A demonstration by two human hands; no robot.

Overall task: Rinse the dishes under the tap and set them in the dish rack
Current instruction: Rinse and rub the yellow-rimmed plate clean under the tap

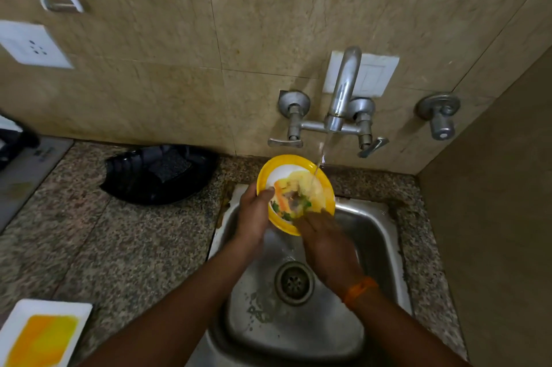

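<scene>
Head view | yellow-rimmed plate [294,169] over sink [376,235], 12 o'clock, under tap [343,89] stream | left hand [254,217] grips rim; right hand [325,241] fingers flat, rubbing | early: square plate [44,333] on worktop [119,235], 8 o'clock, unrinsed; rack unseen

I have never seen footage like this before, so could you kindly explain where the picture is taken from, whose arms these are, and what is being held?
There is no machine here: a person wears a wide-angle camera on the head, looking down at their own arms. The left hand grips the rim of a yellow-rimmed bowl, tilted over a steel sink. The right hand rests its fingers on the bowl's inside, apparently rubbing it. Water runs from the wall tap onto the bowl. On the granite counter lie a black tray holding a dark scrubbing pad, and at lower left a white rectangular dish stained yellow.
</scene>
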